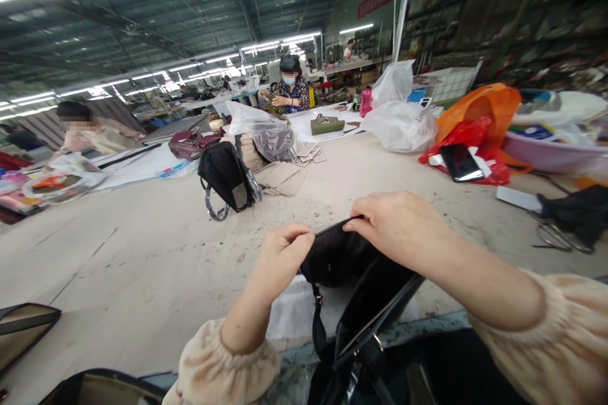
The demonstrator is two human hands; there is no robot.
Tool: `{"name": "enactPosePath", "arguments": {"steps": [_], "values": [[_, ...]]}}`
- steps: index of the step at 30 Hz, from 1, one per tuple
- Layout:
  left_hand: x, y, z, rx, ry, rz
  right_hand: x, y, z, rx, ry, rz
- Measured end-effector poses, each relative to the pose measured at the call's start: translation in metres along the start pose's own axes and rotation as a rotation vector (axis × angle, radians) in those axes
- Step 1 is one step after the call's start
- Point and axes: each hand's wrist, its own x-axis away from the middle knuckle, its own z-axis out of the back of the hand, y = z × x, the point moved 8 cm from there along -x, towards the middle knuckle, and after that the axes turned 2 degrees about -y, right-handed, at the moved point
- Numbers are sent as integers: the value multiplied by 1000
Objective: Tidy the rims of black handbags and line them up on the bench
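A black bag (pixel 351 259) lies open at the table's near edge, its strap and metal buckles hanging toward me. My left hand (pixel 285 256) pinches the far rim of the bag between thumb and fingers. Farther right along that same rim, my right hand (pixel 396 224) is closed on the edge, thumb toward me. The rim is held up between the two hands, and the dark inside of the bag shows below it. White material (pixel 285 310) lies on the table under the bag. The lower part of the bag runs out of the picture.
A black backpack (pixel 225 177) stands mid-table beside beige sheets (pixel 280 177). To the right are a phone (pixel 460 161), an orange bag (pixel 479 114), a lilac basin (pixel 555 150) and glasses (pixel 555 237). Open bag pieces (pixel 28 329) lie at lower left. Two people work across the table.
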Motion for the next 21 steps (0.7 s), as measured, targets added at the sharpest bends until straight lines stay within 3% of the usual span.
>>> {"name": "enactPosePath", "arguments": {"steps": [5,10,21], "values": [[2,-2,2,73,-34,27,-1,0,-1,5,-9,-8],[1,8,1,-13,-13,-26,-1,0,0,3,-6,-7],[-3,7,-1,-1,-22,-24,-2,1,0,-9,-13,-7]]}}
